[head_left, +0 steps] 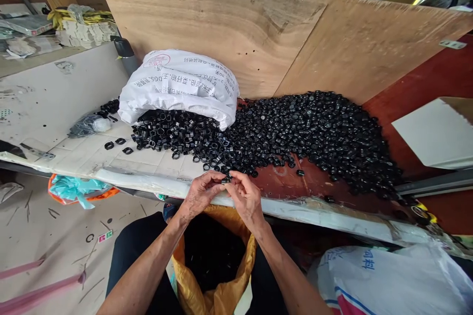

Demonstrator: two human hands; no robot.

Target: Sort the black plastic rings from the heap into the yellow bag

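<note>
My left hand (201, 193) and my right hand (246, 197) meet at the table's front edge, fingertips pinched around a small black part (226, 178) between them. Just beyond them lie black rings (185, 133), spilling from under a white printed sack (181, 83). To the right, a large heap of small black parts (325, 133) spreads over the red-brown surface. Below my hands, between my legs, an open yellow sack (238, 288) holds a dark mass whose pieces are hard to make out.
Wooden boards (221, 24) stand behind the heap. A clear bag (86, 125) lies at the left. A white box (438, 133) is at the right, with a white sack (391, 278) below. An orange-rimmed bag (79, 189) sits beneath the table edge.
</note>
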